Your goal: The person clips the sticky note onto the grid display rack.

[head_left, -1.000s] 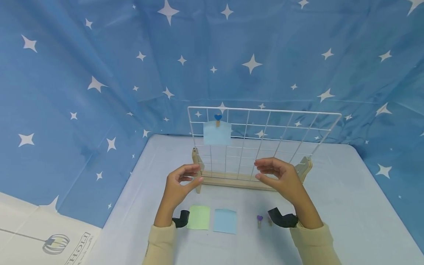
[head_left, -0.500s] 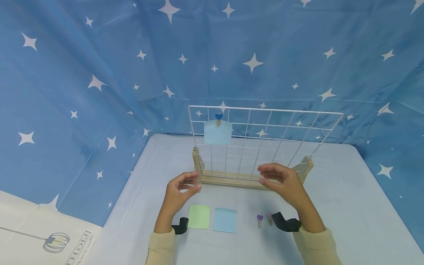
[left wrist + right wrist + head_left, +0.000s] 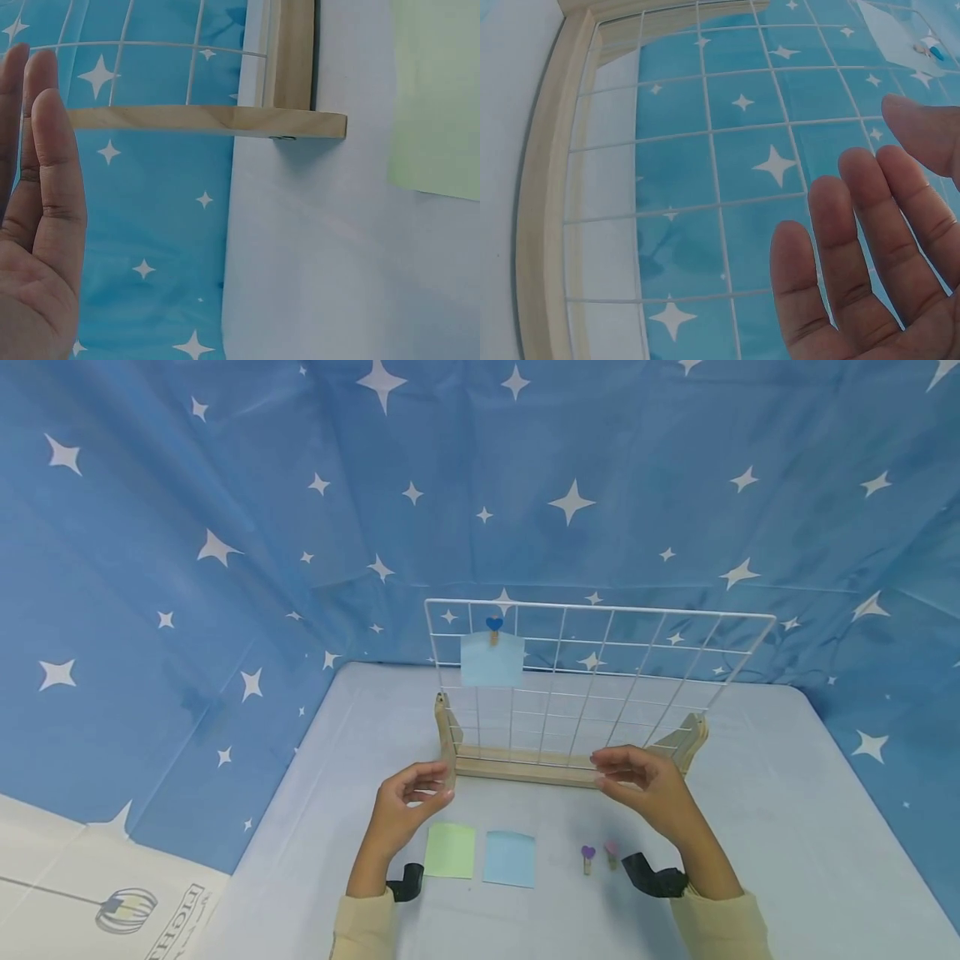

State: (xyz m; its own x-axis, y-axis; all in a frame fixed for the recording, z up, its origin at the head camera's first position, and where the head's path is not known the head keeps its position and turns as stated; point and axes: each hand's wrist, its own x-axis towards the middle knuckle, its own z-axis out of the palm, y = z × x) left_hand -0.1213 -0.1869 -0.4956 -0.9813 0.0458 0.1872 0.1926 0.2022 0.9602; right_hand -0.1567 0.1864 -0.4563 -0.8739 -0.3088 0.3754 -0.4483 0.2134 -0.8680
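Note:
My left hand (image 3: 405, 806) hovers near the left foot of a white wire grid rack (image 3: 592, 693), its fingers relaxed and holding nothing. My right hand (image 3: 648, 789) is in front of the rack's wooden base (image 3: 525, 768) toward the right, also holding nothing; its spread fingers show in the right wrist view. A heart-topped blue clothespin (image 3: 494, 625) fixes a light blue paper (image 3: 491, 662) to the rack's upper left. On the table in front lie a green sticky note (image 3: 451, 851), a blue sticky note (image 3: 509, 860), a purple heart clothespin (image 3: 588, 858) and a pink heart clothespin (image 3: 612, 853).
The pale table (image 3: 360, 710) backs onto a blue star-patterned curtain (image 3: 450, 468). Wooden feet (image 3: 444, 735) hold the grid at both ends, leaning back. At lower left is a cream cloth (image 3: 90, 877) printed with a lamp. Each wrist wears a black camera mount (image 3: 654, 877).
Both hands have moved down and back a little, away from the rack, and the right one also slightly rightward. The pink heart clothespin has come into clearer view. Papers and rack are unmoved.

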